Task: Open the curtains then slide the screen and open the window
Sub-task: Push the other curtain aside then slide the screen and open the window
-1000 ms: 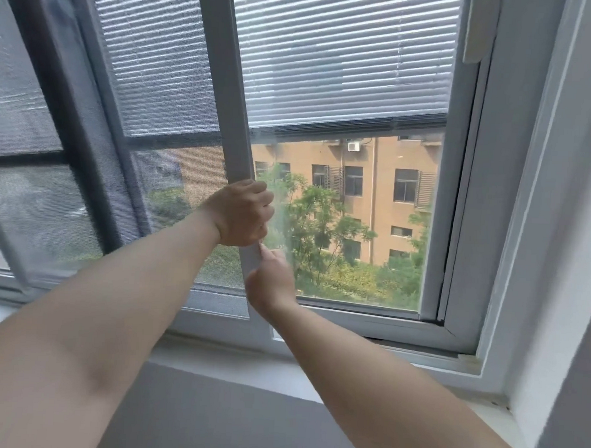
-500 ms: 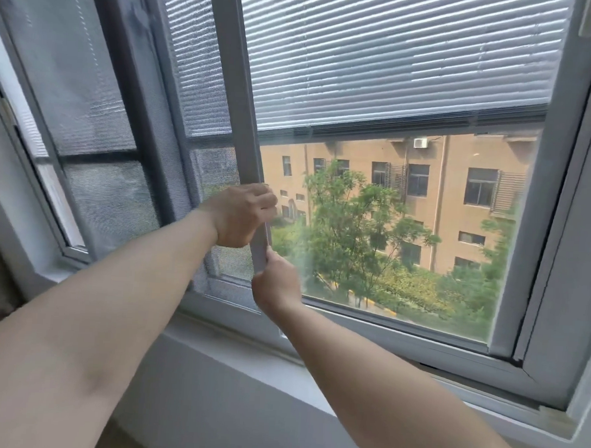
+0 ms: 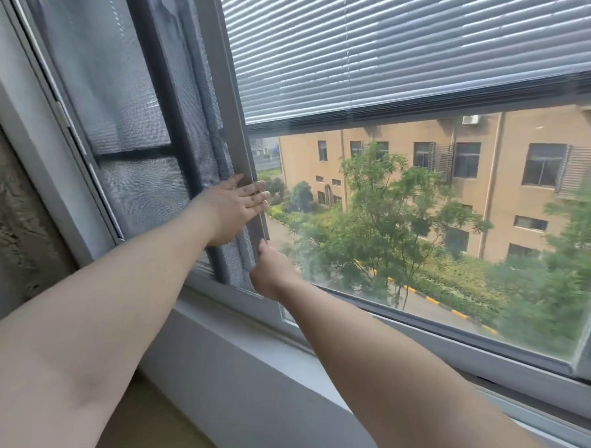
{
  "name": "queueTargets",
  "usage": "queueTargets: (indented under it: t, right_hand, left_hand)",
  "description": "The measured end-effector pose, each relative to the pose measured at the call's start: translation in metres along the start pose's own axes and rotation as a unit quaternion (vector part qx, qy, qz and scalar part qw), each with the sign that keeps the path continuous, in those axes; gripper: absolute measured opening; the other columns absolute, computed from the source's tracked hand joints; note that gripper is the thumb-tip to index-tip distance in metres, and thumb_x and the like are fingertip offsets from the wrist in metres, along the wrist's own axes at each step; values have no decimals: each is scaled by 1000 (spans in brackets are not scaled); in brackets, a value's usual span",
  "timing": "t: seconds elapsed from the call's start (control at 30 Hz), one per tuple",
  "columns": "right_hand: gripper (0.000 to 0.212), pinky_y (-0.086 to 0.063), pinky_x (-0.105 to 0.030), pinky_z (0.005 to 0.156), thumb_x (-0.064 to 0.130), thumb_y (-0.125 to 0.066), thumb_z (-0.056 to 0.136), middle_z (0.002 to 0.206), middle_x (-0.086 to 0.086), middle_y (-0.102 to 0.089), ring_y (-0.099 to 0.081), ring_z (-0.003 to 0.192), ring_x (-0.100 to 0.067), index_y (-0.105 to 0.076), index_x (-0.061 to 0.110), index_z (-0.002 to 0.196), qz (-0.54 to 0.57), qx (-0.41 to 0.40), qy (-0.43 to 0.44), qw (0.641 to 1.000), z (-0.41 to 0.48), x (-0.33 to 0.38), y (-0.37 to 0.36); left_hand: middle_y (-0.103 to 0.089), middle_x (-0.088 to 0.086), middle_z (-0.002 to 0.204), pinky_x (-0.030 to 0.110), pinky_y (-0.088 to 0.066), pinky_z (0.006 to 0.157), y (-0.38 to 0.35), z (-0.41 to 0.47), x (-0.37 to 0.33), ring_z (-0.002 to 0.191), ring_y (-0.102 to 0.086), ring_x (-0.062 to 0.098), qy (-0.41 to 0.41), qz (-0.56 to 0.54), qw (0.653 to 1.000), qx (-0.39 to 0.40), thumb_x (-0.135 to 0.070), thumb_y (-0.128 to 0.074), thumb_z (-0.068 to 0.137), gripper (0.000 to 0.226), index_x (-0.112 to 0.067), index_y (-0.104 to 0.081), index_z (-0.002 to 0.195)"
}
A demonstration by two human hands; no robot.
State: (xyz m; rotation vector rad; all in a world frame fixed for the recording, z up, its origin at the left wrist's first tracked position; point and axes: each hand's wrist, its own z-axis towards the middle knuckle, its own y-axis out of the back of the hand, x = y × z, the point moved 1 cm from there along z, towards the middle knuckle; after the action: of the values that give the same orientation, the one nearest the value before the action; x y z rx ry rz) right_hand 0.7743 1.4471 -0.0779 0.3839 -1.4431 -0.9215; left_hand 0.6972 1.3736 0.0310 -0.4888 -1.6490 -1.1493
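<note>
The left hand (image 3: 233, 212) was laid open, fingers extended flat, against the grey vertical frame edge of the dark mesh sliding screen (image 3: 145, 195). Just below it, the right hand (image 3: 267, 273) was closed on the same edge. The half-raised white slatted blind (image 3: 399, 54) was seen above and right of both hands.

Tan building (image 3: 494, 186) outside, green trees (image 3: 383, 221) before it; white sill (image 3: 246, 351) below; rough wall (image 3: 3, 215) at left.
</note>
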Motion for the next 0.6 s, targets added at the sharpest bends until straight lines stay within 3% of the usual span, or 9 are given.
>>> queueTargets:
  t: [0.27, 0.5, 0.6]
  right_hand:
    - [70, -18, -34, 118, 3, -36, 93, 164, -13, -4, -14, 150, -27, -2, 2, 154, -5, 47, -4, 999, 39, 17, -23]
    - [71, -23, -36, 114, 5, -36, 92, 162, -12, -20, -27, 145, -29, -2, 5, 155, 15, 63, -34, 997, 78, 31, -45]
    - [69, -23, -35, 115, 7, -36, 95, 164, -11, -11, -22, 147, -28, -1, 4, 155, 30, 63, -48, 996, 93, 33, -51]
  left_hand:
    - [17, -1, 161, 58, 0, 118, -23, 3, 11, 147, 19, 19, 31, 11, 996, 89, -13, -29, 98, 69, -18, 12, 154]
    - [16, -2, 162, 59, 2, 117, -65, 16, 24, 148, 17, 20, 84, 2, 990, 117, -21, -34, 98, 70, -19, 7, 155]
    - [20, -1, 161, 59, 4, 116, -85, 19, 25, 147, 20, 23, 104, -7, 988, 113, -19, -33, 97, 72, -17, 11, 154]
